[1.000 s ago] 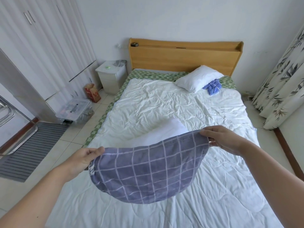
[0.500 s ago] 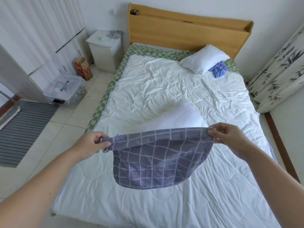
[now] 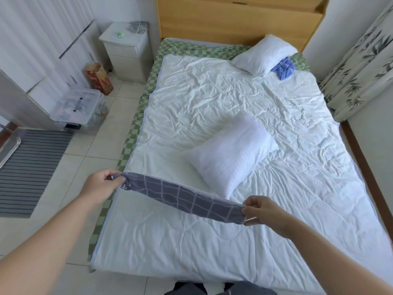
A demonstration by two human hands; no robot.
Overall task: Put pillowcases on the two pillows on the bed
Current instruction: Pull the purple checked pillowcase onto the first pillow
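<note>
A grey-blue checked pillowcase (image 3: 185, 198) is stretched in a narrow band above the foot of the bed. My left hand (image 3: 102, 184) pinches its left corner and my right hand (image 3: 261, 211) pinches its right corner. Just beyond it, a bare white pillow (image 3: 231, 154) lies on the white quilt (image 3: 234, 99) in the middle of the bed. A second bare white pillow (image 3: 263, 54) rests near the wooden headboard (image 3: 234, 20) at the right. A crumpled blue pillowcase (image 3: 284, 68) lies beside that pillow.
A white nightstand (image 3: 127, 50) stands left of the headboard. On the floor at the left are a red paper bag (image 3: 98, 80), a clear storage box (image 3: 76, 105) and a striped mat (image 3: 27, 167). Patterned curtains (image 3: 359, 67) hang at the right.
The pillowcase hung open like a pouch between my hands; now it is lowered and pulled flat into a thin band. The view has tilted down, showing the middle pillow in full.
</note>
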